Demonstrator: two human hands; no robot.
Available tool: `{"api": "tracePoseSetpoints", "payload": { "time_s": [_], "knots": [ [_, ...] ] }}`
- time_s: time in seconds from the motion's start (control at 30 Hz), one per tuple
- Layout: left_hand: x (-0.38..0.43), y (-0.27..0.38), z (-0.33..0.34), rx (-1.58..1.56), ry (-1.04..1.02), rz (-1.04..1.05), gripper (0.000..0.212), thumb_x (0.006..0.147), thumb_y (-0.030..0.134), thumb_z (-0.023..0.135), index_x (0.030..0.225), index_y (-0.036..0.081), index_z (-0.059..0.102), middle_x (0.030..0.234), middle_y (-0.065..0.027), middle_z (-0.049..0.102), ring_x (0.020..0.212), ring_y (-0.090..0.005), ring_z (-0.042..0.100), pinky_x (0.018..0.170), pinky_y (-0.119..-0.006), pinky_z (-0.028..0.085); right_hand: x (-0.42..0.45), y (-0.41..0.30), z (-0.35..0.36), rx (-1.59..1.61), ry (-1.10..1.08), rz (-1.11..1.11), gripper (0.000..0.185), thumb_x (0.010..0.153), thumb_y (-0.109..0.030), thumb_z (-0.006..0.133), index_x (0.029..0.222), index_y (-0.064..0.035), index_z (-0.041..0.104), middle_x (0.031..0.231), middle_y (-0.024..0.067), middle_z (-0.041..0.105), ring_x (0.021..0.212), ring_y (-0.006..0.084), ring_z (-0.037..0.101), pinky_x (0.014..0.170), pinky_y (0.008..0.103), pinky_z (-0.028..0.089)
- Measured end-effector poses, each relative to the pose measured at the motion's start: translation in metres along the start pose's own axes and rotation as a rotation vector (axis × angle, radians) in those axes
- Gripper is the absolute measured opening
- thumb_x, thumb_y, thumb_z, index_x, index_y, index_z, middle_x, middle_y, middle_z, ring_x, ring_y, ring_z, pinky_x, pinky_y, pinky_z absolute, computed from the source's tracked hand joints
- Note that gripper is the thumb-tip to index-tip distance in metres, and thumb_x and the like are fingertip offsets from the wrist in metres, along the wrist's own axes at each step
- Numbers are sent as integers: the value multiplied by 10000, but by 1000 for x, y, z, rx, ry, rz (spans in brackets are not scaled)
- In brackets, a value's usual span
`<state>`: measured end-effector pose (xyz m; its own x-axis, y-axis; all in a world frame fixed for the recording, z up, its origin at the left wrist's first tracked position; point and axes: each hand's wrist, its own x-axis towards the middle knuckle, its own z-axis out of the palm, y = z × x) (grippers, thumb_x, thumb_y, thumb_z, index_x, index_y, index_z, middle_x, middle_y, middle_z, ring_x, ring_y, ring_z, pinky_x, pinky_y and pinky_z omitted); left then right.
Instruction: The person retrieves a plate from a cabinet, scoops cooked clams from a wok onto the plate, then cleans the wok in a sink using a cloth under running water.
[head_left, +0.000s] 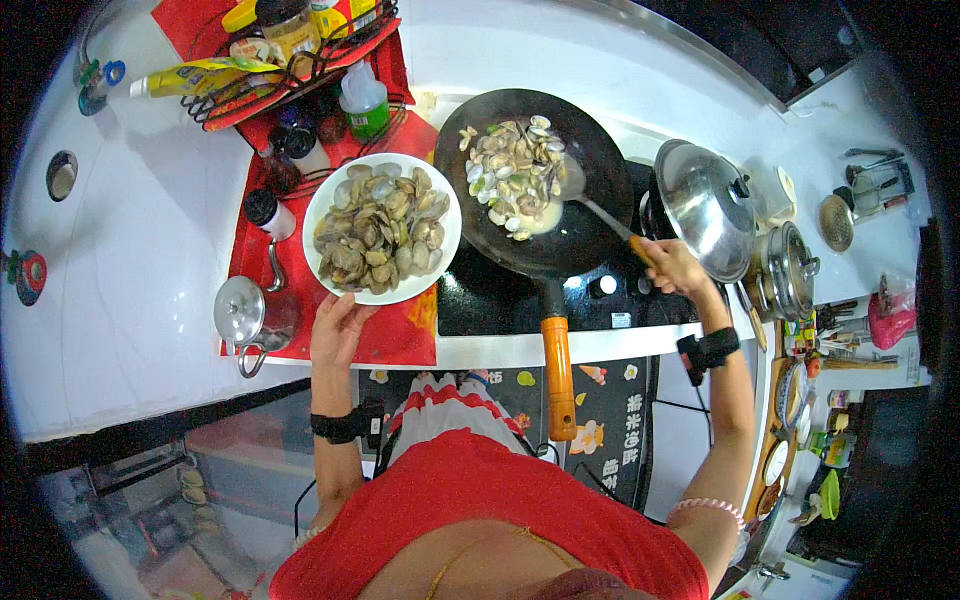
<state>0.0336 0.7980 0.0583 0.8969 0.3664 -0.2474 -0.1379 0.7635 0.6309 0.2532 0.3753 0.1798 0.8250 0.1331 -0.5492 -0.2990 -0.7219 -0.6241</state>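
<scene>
My left hand (336, 330) grips the near rim of a white plate (319, 187), which is heaped with clams (379, 232). Fingers of that hand are partly hidden beneath the plate. On the right, my right hand (675, 268) is closed around the wooden handle of a metal spatula (600, 214). The spatula's head lies in a black wok (517, 251), against the right side of more clams (517, 169) with green pieces and a pale liquid. The wok rests on a black stove (487, 300), its orange wooden handle (559, 375) pointing towards me.
A lidded steel pot (705, 210) stands right of the wok, with another lidded pot (791, 270) beyond. At left are a steel kettle (244, 307), a white jar with a black lid (270, 214) and a wire rack (315, 71) of condiments on red mats.
</scene>
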Motion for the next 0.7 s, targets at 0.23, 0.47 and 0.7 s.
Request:
{"api": "tracePoseSetpoints", "payload": {
  "time_s": [0.23,0.47,0.7],
  "knots": [
    [-3,0,4,-5,-47,19,387,830,27,494,1188,-68,381,1147,-166,506,1009,-262,546,809,-386,509,36,-19,50,310,-128,-86,349,906,-343,446,953,-6,522,571,-1,452,371,25,338,293,165,254],
    [-11,1,20,36,7,15,381,822,18,505,1176,-61,389,1134,-172,509,1015,-269,540,842,-411,485,28,-15,47,376,-143,-53,338,892,-354,476,917,-23,534,556,16,460,370,42,344,302,185,230],
    [-7,-4,21,-13,-64,-19,325,819,7,499,1126,-78,433,1085,-163,538,948,-249,575,825,-385,505,-5,3,36,394,-101,-54,313,889,-350,479,842,-42,511,557,9,461,371,35,336,296,184,225]
  ]
}}
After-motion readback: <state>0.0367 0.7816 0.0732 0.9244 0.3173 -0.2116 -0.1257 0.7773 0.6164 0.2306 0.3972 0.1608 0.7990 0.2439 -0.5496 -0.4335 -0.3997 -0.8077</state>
